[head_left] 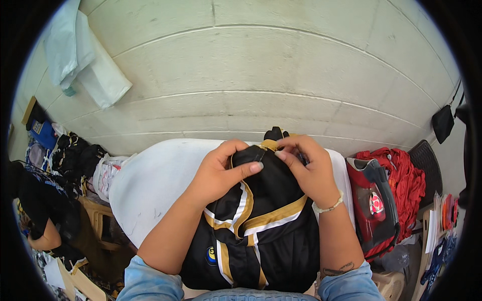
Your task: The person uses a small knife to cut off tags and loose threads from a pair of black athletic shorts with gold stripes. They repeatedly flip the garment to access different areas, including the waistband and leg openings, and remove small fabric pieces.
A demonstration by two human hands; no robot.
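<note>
A black garment [288, 253] with gold and white stripes lies bunched on a white padded board [150, 183], its near part against my body. A round blue and yellow badge [211, 256] shows at its lower left. My left hand [221, 170] is closed on the garment's far upper edge, thumb on top of the black cloth. Beside it, my right hand [311, 165] pinches the gold trim [270, 145] between thumb and fingers. Both hands are close together at the far end of the garment. The cloth under the fingers is partly hidden.
A pale block wall [261, 70] rises behind the board, with white plastic bags [95, 65] hanging at left. Right of the board are a grey and red bag [371, 200] and red cloth [409, 180]. Dark clothes [75, 155], a tan plastic chair [98, 218] and another person's arm [47, 238] are left.
</note>
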